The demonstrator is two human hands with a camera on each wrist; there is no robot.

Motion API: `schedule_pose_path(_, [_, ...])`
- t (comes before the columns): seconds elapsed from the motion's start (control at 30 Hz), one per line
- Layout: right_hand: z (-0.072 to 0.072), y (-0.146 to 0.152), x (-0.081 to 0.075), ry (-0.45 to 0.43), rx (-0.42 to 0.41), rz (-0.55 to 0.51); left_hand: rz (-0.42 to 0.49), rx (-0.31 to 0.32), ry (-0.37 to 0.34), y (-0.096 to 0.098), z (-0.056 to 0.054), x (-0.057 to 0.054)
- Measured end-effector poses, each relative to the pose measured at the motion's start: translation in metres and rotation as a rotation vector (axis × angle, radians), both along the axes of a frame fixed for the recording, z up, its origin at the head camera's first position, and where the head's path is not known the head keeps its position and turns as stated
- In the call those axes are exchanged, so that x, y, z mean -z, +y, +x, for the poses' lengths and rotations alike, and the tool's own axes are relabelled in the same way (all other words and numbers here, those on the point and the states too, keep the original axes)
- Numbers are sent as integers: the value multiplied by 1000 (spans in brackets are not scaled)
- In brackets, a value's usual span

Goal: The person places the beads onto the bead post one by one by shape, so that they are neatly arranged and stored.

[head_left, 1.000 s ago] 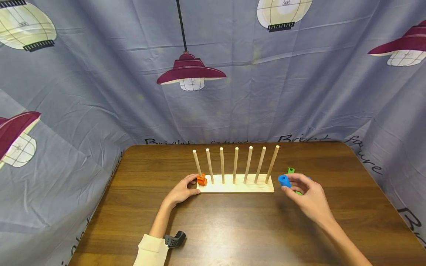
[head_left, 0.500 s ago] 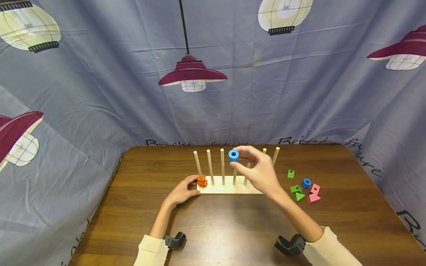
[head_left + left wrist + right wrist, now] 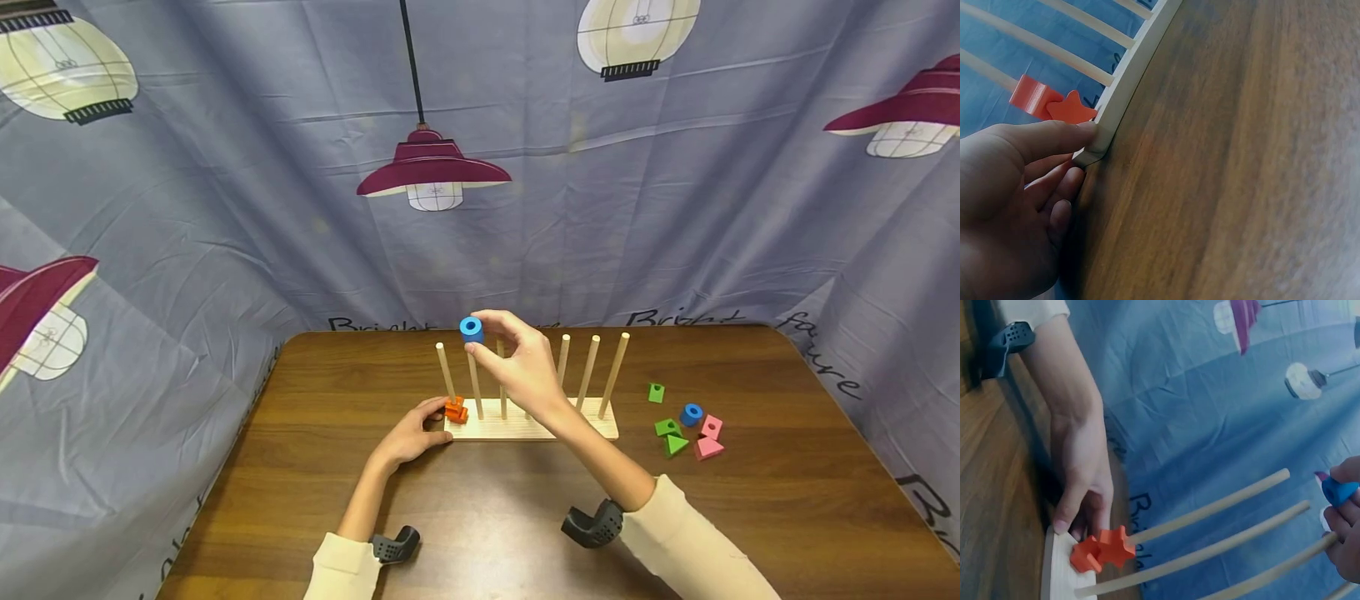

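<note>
A pale wooden base (image 3: 585,427) with several upright pegs stands mid-table. My right hand (image 3: 517,362) pinches a blue ring (image 3: 471,328) just above the top of the second peg from the left (image 3: 475,385). The ring's edge shows in the right wrist view (image 3: 1339,489), between my fingertips. Two orange star pieces (image 3: 454,407) sit at the foot of the leftmost peg (image 3: 444,371), also seen from the left wrist (image 3: 1054,104) and the right wrist (image 3: 1102,549). My left hand (image 3: 411,433) holds the base's left end, thumb on its top corner (image 3: 1101,131).
Loose pieces lie right of the base: a second blue ring (image 3: 691,413), green blocks (image 3: 666,428), a green triangle (image 3: 675,444) and pink pieces (image 3: 708,439). A patterned blue-grey cloth (image 3: 225,208) hangs behind and beside the brown table (image 3: 487,517).
My right hand picked up the blue ring from the pile at the right and carried it left and upward, over the pegs, to the second peg. The left hand stayed on the base.
</note>
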State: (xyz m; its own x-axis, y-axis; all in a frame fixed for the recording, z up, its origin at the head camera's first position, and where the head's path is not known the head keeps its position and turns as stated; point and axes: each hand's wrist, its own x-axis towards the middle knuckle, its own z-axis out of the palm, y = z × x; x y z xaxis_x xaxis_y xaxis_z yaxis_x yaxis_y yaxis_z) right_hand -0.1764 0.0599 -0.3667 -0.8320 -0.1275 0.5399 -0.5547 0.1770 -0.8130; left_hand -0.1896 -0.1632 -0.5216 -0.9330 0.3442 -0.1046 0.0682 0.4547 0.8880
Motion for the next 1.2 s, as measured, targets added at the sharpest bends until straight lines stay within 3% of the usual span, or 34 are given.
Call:
schedule_pose_path(0.2, [-6,-7,8,-31,48,33,-13,6,18,-1,-1,1])
schedule_pose_path(0.63, [-10,-11,23,-74,59,35,-23,10,17,-1,0,0])
schedule_pose_path(0.9, [-10,-9,39,-118,54,-48,-28,34,40,0,-1,0])
schedule_pose_path(1.03, [-9,-9,50,-169,35,-48,-17,32,37,-1,-1,1])
schedule_pose_path(1.2, [-6,-9,80,-276,39,-19,-15,16,26,-2,1,0])
